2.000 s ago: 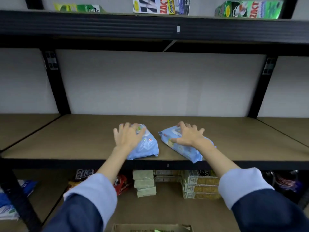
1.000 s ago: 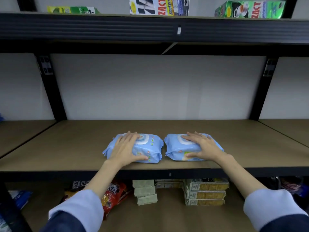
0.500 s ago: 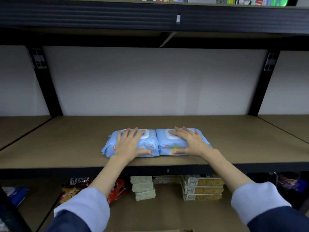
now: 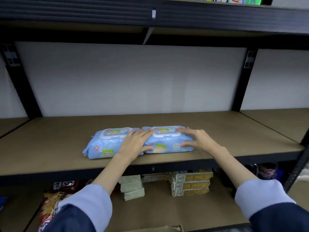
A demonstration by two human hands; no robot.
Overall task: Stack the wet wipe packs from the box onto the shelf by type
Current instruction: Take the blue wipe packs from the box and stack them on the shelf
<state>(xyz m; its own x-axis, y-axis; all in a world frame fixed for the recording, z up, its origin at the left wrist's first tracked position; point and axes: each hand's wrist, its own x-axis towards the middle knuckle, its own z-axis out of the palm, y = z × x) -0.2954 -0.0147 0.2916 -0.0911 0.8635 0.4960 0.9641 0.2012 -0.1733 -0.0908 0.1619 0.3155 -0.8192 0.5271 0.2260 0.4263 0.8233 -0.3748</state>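
I am resting my flat left hand (image 4: 133, 144) across two touching blue plastic wet wipe packs (image 4: 107, 143) at frame centre on the brown shelf (image 4: 234, 136); my right hand (image 4: 199, 139), fingers loosely spread, is touching the right pack (image 4: 167, 141).

Two wipe packs lie touching near the shelf's (image 4: 50, 148) 6 o'clock edge: left pack (image 4: 107, 143) at 9 o'clock of right pack (image 4: 167, 141). Stacked boxes (image 4: 191, 184) sit on the lower shelf (image 4: 167, 211).

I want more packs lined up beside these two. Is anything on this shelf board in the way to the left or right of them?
Nothing visible. The left pack and right pack lie side by side, touching, on the shelf board, which shows bare on both sides. The left hand and right hand rest on them.
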